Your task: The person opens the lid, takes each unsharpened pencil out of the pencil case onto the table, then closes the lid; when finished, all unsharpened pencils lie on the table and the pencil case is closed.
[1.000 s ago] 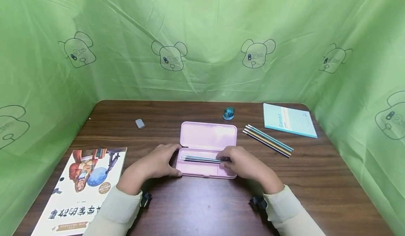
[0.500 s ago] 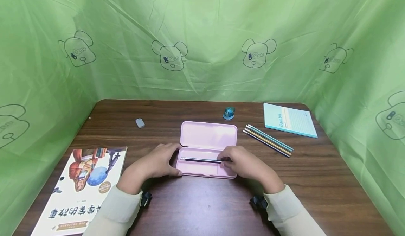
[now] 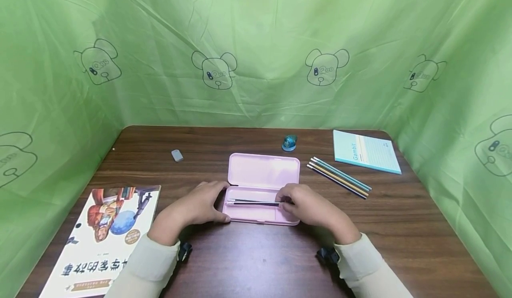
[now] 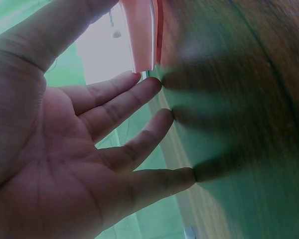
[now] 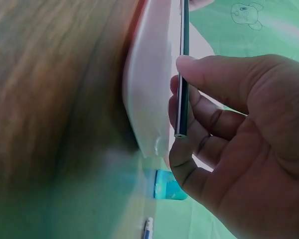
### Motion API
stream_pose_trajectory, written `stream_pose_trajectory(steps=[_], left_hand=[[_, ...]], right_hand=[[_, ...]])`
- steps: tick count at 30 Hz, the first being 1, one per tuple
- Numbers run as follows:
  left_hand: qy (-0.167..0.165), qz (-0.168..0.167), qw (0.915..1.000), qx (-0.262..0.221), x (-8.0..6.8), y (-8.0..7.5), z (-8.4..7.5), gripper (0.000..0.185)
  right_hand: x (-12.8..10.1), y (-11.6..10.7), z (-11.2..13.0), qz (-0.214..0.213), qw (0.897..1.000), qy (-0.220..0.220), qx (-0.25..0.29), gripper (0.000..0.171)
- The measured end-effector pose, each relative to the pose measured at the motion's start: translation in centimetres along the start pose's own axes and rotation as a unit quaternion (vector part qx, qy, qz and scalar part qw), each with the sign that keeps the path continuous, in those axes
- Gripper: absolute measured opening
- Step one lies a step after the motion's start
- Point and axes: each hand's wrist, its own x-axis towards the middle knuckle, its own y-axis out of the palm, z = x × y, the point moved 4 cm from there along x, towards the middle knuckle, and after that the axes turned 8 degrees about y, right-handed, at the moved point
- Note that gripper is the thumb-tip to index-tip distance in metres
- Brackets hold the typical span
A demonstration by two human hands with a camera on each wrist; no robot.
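An open pink pencil case lies mid-table with its lid folded back. My left hand rests at its left end, thumb by the front corner and index finger near the back. In the left wrist view its fingers are spread and fairly straight, several tips on the table. My right hand pinches a small bunch of slim dark pencils by their right ends, over the case's long compartment. Seen from the right wrist, thumb and fingertips hold a dark pencil; any others are mostly hidden behind it.
Right of the case lie several pencils in a slanted row, with a light-blue notebook beyond. A teal sharpener-like object and a grey-white eraser sit farther back. An illustrated book lies at front left.
The pencils in my right hand looked fanned out with a blue one showing, then bunched together, and now lie slightly apart. My right hand shifted very slightly; my left hand and the case stayed put.
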Motion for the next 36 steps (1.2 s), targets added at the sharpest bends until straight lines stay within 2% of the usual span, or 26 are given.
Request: stream_pose_trajectory(steps=[4,9,15,20,28,36], left_hand=[[-0.002,0.003,1.0000,-0.003,0.0,0.0,-0.1,0.080],[-0.008,0.006,0.9999,-0.009,0.0,-0.1,-0.2,0.081],[-0.009,0.009,0.9999,-0.009,-0.1,-0.1,-0.2,0.081],[-0.012,0.011,0.9998,-0.009,-0.2,-0.1,-0.2,0.081],[-0.015,0.009,0.9997,-0.015,-0.3,0.1,-0.2,0.082],[-0.013,0.007,0.9998,-0.013,-0.2,0.0,-0.2,0.082]], right_hand=[[-0.4,-1.3,-0.2,-0.022,0.999,-0.018,0.015,0.012],[-1.5,-4.0,-1.1,-0.055,0.997,-0.022,0.047,0.014],[-3.6,-7.9,-3.4,-0.101,0.992,0.038,0.064,0.013],[-4.8,-10.0,-6.2,-0.132,0.986,0.085,0.054,0.010],[-5.2,-10.3,-10.9,-0.133,0.980,0.143,0.028,0.009],[-4.9,-9.1,-13.1,-0.113,0.981,0.160,0.011,0.005]])
